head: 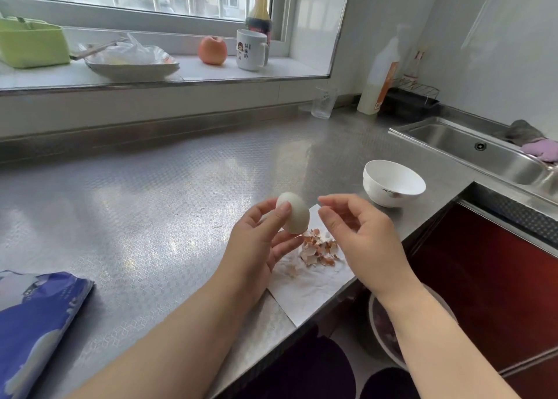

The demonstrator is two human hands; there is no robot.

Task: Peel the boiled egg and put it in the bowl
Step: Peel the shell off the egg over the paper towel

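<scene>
The egg [293, 213] is white and fully peeled — the left hand [259, 241] holds it between thumb and fingers, above the paper [308, 290] with shell pieces [320, 249]. The right hand [359, 235] is just beside, fingers loosely curled and holding nothing; the bowl [392, 182] stands near on the counter [151, 205].

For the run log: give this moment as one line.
egg: peeled, in left hand | right hand: empty | shells: on paper | bowl: empty
</scene>
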